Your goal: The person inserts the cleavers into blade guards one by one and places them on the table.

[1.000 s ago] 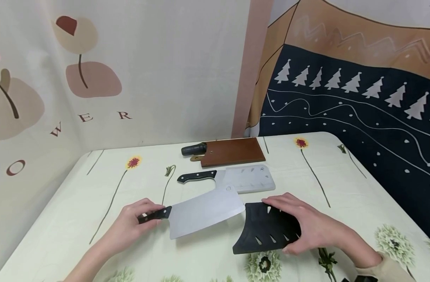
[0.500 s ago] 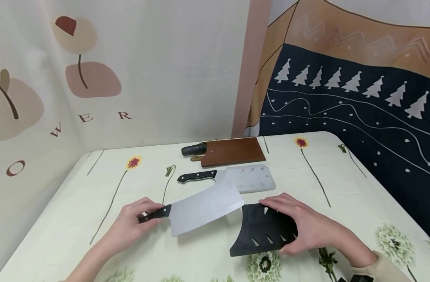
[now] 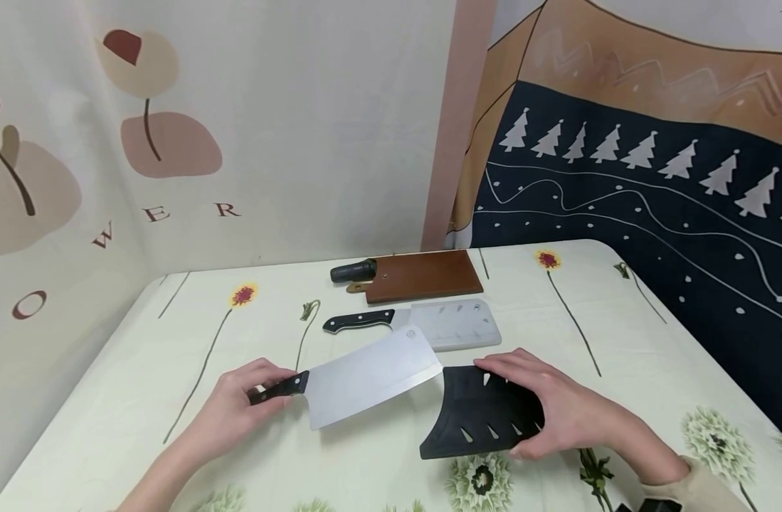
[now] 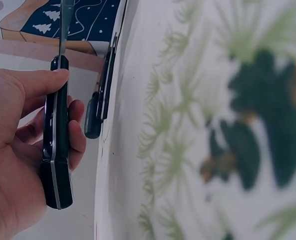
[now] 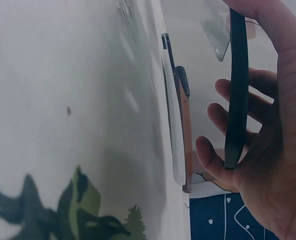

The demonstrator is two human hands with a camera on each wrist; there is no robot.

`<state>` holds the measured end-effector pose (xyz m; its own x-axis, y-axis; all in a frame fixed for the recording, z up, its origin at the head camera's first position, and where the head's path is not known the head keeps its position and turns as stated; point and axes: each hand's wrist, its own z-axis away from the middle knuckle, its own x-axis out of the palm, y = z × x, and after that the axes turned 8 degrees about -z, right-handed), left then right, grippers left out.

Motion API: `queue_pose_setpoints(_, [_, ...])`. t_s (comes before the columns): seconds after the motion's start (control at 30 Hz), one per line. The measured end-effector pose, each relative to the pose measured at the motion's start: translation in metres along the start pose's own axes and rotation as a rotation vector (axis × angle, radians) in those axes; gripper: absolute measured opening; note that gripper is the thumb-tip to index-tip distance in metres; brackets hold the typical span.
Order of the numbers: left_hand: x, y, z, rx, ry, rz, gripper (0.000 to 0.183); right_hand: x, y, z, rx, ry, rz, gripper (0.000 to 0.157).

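Observation:
My left hand (image 3: 240, 405) grips the black riveted handle (image 4: 57, 130) of a cleaver (image 3: 371, 380), whose broad bare blade points right and slightly up. My right hand (image 3: 570, 405) holds a black slotted blade sheath (image 3: 477, 412) by its right end, thumb on the near edge and fingers on the far edge. The sheath's curved mouth faces the cleaver, and the blade's tip corner is right at its upper left corner in the head view. In the right wrist view the sheath (image 5: 237, 90) shows edge-on, raised off the table, with the blade tip (image 5: 220, 45) beside it.
Behind the bare blade lies a second cleaver in a translucent white sheath (image 3: 457, 323), its black handle (image 3: 358, 321) to the left. Farther back is a brown sheath (image 3: 425, 276) with a dark handle (image 3: 353, 271) beside it. The flower-print tablecloth (image 3: 192, 334) meets a curtain behind.
The sheath shifted slightly left toward the cleaver, then a little up. The cleaver's blade has moved slightly left and up. Both hands keep their hold.

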<state>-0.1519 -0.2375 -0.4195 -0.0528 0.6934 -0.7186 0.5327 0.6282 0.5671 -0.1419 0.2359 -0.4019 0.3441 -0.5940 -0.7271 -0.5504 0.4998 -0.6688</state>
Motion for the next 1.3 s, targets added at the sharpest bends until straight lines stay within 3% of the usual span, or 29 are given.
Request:
queue_pose_setpoints(1.0, [0.002,0.001,0.001,-0.009,-0.013,0.014,0.033,-0.003,0.0,0.003,0.045,-0.073,-0.031,0.099])
queue_pose_setpoints(1.3, [-0.003,0.004,-0.002,-0.012,0.015,-0.04,0.04,-0.014,-0.005,0.001,-0.029,-0.01,0.006,0.107])
